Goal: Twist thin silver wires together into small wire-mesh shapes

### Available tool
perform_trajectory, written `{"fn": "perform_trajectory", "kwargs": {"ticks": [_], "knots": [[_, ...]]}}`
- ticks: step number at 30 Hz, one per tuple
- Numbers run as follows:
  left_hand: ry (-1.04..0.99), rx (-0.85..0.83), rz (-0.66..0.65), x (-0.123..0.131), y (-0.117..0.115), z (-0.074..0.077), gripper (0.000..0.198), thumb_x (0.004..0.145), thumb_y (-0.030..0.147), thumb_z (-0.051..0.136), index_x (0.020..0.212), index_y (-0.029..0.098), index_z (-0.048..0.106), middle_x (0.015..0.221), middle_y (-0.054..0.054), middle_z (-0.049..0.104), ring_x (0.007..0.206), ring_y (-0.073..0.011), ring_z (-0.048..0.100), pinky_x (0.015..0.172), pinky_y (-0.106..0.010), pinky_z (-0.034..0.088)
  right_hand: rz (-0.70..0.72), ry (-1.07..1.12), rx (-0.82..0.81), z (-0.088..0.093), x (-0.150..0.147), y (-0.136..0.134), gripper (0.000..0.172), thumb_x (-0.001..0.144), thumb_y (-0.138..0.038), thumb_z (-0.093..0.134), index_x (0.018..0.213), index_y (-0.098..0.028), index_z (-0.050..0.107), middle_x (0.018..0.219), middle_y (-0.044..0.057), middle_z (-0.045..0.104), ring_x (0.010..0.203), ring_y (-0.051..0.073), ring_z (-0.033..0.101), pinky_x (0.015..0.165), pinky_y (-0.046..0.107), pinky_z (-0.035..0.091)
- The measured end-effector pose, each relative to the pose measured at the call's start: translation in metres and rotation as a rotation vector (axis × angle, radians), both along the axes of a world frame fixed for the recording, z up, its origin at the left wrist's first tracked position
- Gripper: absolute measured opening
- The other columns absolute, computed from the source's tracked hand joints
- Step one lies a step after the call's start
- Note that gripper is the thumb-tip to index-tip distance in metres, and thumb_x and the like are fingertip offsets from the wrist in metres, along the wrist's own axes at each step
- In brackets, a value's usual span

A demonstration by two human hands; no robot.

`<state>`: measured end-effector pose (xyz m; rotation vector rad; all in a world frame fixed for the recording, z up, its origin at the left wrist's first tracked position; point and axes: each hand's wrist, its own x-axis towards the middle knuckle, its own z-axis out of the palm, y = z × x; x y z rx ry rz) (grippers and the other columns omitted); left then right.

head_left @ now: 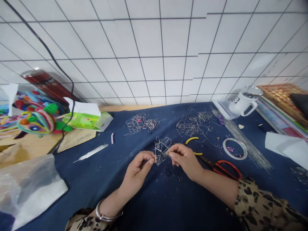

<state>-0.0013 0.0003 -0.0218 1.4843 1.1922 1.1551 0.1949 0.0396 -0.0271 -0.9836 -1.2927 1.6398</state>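
My left hand [138, 166] and my right hand [184, 158] meet over the dark blue cloth [149, 199]. Both pinch a small looped shape of thin silver wire [161, 149] that stands between the fingertips. The fingers of each hand are pressed together on the wire. Yellow-handled pliers [192, 140] lie just beyond my right hand, and red-handled scissors [222, 167] lie on the cloth to its right. A silver bangle [106, 215] circles my left wrist.
Tangles of wire [141, 123] and more wire tangles [194, 123] lie farther back. A bundle of straight wires [247, 141], a tape ring [234, 148] and a white mug [243, 101] are right. Left: colourful craft pieces [36, 120], a tissue pack [84, 117], a plastic bag [26, 186].
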Motion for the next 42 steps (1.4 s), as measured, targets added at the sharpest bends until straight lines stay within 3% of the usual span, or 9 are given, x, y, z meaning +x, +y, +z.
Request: {"fn": "perform_trajectory", "kwargs": {"ticks": [7,14,16,19,21,24,29,34,42], "knots": [[0.054,-0.008,-0.001,-0.001,-0.001,-0.001,0.009,0.087,0.020,0.049,0.080,0.017,0.054,0.091,-0.005,0.058,0.088,-0.0163,0.054,0.081,-0.029,0.040,0.001,0.027,-0.011,0.003,0.000,-0.001,0.012,0.080,-0.026,0.059,0.088,-0.018,0.056,0.063,-0.004,0.051,0.053,0.007,0.047,0.049,0.020,0.037],[0.035,0.019,0.024,0.002,-0.003,0.000,0.008,0.090,0.019,0.044,0.083,0.019,0.048,0.063,0.000,0.057,0.092,-0.0178,0.056,0.086,-0.033,0.039,0.010,0.018,0.010,0.006,0.000,-0.002,0.011,0.080,-0.025,0.059,0.087,-0.018,0.055,0.066,-0.004,0.051,0.052,0.006,0.047,0.047,0.019,0.037],[0.051,0.030,0.027,0.002,-0.004,0.000,0.007,0.091,0.019,0.043,0.086,0.018,0.048,0.064,0.001,0.057,0.081,-0.0154,0.057,0.084,-0.032,0.040,0.008,0.013,0.028,0.006,0.000,-0.003,0.010,0.080,-0.024,0.058,0.087,-0.018,0.053,0.068,-0.004,0.051,0.053,0.006,0.049,0.047,0.019,0.038],[0.061,0.039,0.023,0.002,-0.007,-0.003,0.006,0.091,0.019,0.042,0.089,0.018,0.047,0.082,-0.001,0.059,0.057,-0.0087,0.051,0.068,-0.028,0.043,-0.010,-0.009,0.062,0.006,0.000,-0.003,0.010,0.079,-0.022,0.058,0.084,-0.019,0.050,0.069,-0.004,0.052,0.053,0.007,0.051,0.048,0.020,0.040],[0.076,0.063,-0.003,0.001,-0.009,-0.004,0.006,0.091,0.018,0.041,0.087,0.019,0.045,0.092,-0.003,0.058,0.053,-0.0068,0.048,0.059,-0.025,0.043,-0.027,-0.036,0.109,0.005,0.000,-0.004,0.009,0.080,-0.021,0.058,0.081,-0.019,0.049,0.073,-0.004,0.053,0.053,0.007,0.051,0.051,0.021,0.041],[0.171,0.138,-0.064,0.001,-0.010,-0.005,0.007,0.089,0.013,0.042,0.086,0.019,0.045,0.090,-0.003,0.057,0.061,-0.0092,0.052,0.059,-0.024,0.043,-0.020,-0.131,0.221,0.002,0.001,-0.004,0.003,0.083,-0.019,0.053,0.080,-0.019,0.053,0.076,-0.002,0.054,0.055,0.007,0.052,0.054,0.022,0.042],[0.239,0.243,-0.068,0.003,-0.009,-0.003,0.013,0.086,0.008,0.044,0.084,0.021,0.045,0.075,-0.001,0.058,0.088,-0.0171,0.057,0.074,-0.029,0.044,-0.019,-0.320,0.467,0.000,0.000,-0.005,0.018,0.083,-0.010,0.044,0.089,-0.020,0.058,0.083,0.001,0.056,0.066,0.010,0.055,0.067,0.026,0.045],[0.231,0.245,-0.035,0.004,-0.010,-0.003,0.014,0.086,0.007,0.044,0.084,0.021,0.046,0.073,-0.001,0.060,0.092,-0.0178,0.057,0.077,-0.031,0.045,-0.065,-0.475,0.590,-0.002,-0.004,-0.008,0.022,0.073,-0.007,0.052,0.091,-0.020,0.051,0.083,0.001,0.054,0.071,0.013,0.052,0.067,0.026,0.045],[0.298,0.304,-0.097,0.007,-0.016,-0.003,0.015,0.085,0.006,0.045,0.085,0.021,0.047,0.080,-0.002,0.059,0.090,-0.0161,0.058,0.078,-0.030,0.045,-0.131,-0.586,0.685,-0.003,-0.007,-0.009,0.020,0.074,-0.010,0.054,0.090,-0.020,0.048,0.079,0.001,0.053,0.073,0.014,0.053,0.069,0.029,0.044]]}}
